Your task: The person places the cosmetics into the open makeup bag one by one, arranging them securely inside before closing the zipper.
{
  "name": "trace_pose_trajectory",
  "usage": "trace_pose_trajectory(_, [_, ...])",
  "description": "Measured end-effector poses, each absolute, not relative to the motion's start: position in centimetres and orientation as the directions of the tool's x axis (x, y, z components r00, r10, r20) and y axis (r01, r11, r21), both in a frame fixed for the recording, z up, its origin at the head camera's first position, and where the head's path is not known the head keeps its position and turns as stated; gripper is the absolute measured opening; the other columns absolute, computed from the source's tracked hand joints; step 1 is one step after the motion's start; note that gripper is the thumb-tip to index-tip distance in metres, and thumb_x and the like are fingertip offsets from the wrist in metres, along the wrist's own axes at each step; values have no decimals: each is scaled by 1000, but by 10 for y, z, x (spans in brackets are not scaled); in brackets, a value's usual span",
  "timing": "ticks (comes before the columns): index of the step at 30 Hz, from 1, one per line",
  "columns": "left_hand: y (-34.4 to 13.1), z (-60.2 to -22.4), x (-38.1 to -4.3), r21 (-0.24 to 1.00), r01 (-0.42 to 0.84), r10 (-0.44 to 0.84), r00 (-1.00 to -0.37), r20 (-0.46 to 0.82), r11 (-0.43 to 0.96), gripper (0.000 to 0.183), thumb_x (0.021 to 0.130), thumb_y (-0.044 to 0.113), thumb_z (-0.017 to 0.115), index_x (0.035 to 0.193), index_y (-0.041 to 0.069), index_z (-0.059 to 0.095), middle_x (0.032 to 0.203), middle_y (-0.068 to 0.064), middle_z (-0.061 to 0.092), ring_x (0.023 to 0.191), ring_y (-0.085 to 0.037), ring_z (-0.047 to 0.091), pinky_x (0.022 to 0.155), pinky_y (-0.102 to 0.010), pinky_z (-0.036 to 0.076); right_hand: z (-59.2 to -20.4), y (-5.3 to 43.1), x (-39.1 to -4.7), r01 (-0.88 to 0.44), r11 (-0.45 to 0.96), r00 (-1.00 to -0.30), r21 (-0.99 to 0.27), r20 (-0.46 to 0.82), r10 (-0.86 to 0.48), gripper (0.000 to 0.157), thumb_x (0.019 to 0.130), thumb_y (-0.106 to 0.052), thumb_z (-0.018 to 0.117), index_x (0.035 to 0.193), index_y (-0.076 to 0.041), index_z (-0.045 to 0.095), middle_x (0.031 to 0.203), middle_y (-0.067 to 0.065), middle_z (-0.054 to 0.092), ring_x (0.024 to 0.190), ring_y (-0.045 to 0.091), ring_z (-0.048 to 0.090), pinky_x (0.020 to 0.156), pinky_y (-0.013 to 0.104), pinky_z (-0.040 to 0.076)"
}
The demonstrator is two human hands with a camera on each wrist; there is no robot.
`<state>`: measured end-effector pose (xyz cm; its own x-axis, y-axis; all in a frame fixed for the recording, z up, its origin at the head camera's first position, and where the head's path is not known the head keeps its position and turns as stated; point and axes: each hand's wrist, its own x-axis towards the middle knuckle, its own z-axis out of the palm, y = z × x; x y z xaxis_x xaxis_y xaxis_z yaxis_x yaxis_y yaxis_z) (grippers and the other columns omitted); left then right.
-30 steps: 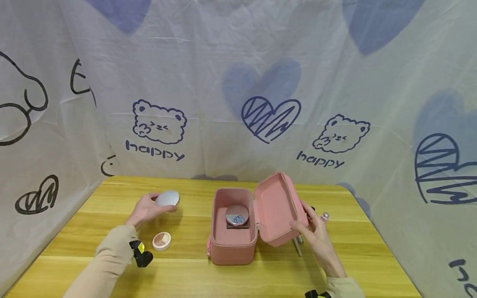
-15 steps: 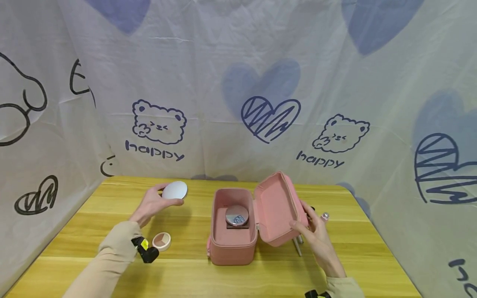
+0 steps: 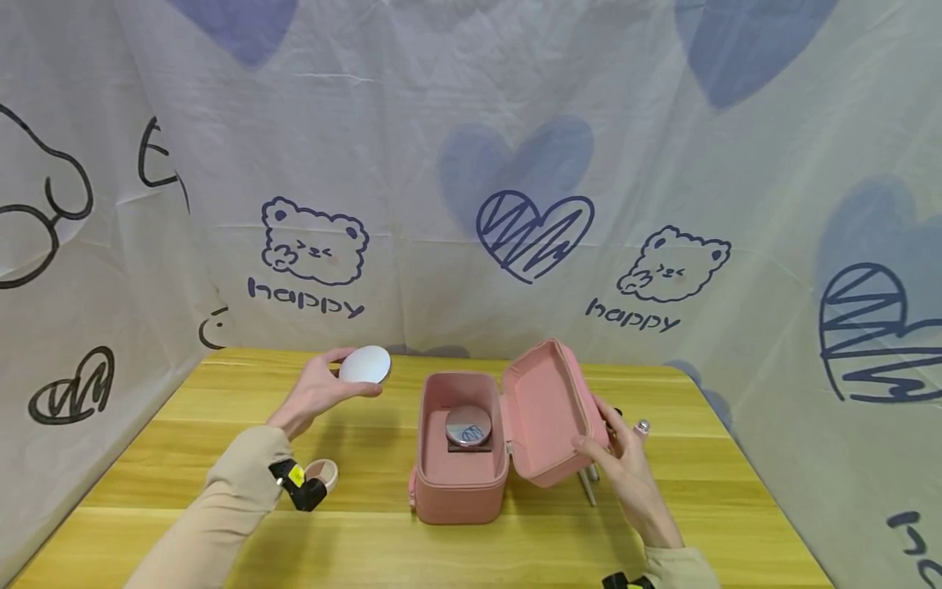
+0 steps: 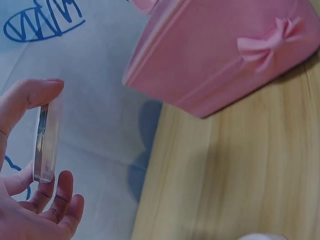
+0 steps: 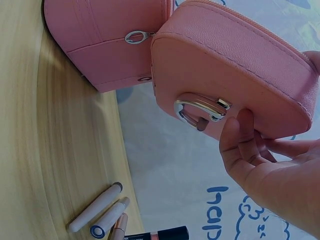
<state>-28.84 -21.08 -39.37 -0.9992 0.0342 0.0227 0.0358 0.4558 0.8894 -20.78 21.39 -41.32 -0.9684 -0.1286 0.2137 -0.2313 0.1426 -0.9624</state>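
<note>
My left hand (image 3: 318, 388) holds a round, flat compact (image 3: 365, 365) by its edges, raised over the back left of the table. In the left wrist view the compact (image 4: 46, 145) stands edge-on between thumb and fingers, with a clear rim. A pink cosmetic case (image 3: 459, 501) stands open at the middle. Inside it a shiny round compact (image 3: 468, 424) lies on a dark flat piece (image 3: 471, 447). My right hand (image 3: 627, 466) grips the edge of the lid (image 3: 548, 417), which is swung out to the right. Its handle (image 5: 200, 107) shows in the right wrist view.
A small round three-shade palette (image 3: 329, 472) lies left of the case, partly hidden by the wrist camera. Behind the lid, at the right, lie several slim cosmetic tubes (image 5: 96, 207) and a black-capped one (image 5: 172, 234). A printed cloth (image 3: 412, 164) hangs behind the table.
My left hand has lifted the compact up and moved it rightward, closer to the case. The right hand and the lid have stayed where they were.
</note>
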Motion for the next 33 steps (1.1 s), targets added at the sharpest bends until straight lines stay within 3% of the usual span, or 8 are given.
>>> trace_pose_trajectory(11, [-181,-377,-295,873,150,126,-987,102,463,84,72,21,90,141,-4,51,135,-27,59,118,-37,59,92,-37,53,-412,213,-208,-217,150,-972,-964,199,-126,71,97,-10,61,159,-8,27,155,22,37,122,1,52,98,15,48])
trace_pose_trajectory(33, [-124,-354,-307,672,376,306,-925,227,638,75,64,24,92,126,-7,63,116,-22,69,103,-32,63,91,-44,55,-413,214,-208,-202,150,-975,-968,184,-125,71,97,-12,61,159,-10,27,156,21,37,122,-1,51,97,14,48])
